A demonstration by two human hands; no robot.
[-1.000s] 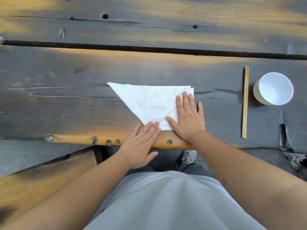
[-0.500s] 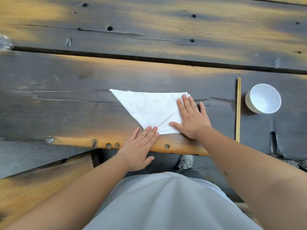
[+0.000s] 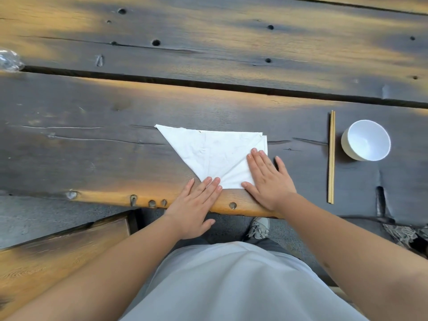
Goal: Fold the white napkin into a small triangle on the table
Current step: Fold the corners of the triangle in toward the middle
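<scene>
Dark, weathered planks with knots and small holes make up the table, and a long gap runs across it toward 12 o'clock from the work. On my feed the napkin lies flat near the table's near edge, at about the centre of the picture, already folded into a triangle: one long edge runs across the far side, the sharp tip points to 9 o'clock, the right side is squared off with layered edges showing, and the lower point sits at 6 o'clock close to the rim. I see the left hand with fingers released and laid flat, its fingertips pressing the lower point of the napkin while the palm hangs past the table edge. At 3 o'clock from it, the right hand is spread flat too, gripping nothing, pressing down on the napkin's right part with the little finger out on bare wood. Farther toward 3 o'clock lie the chopsticks, parallel and touching, and just beyond them stands a white bowl, well apart from the napkin. A bench shows at 7 o'clock below the table.
</scene>
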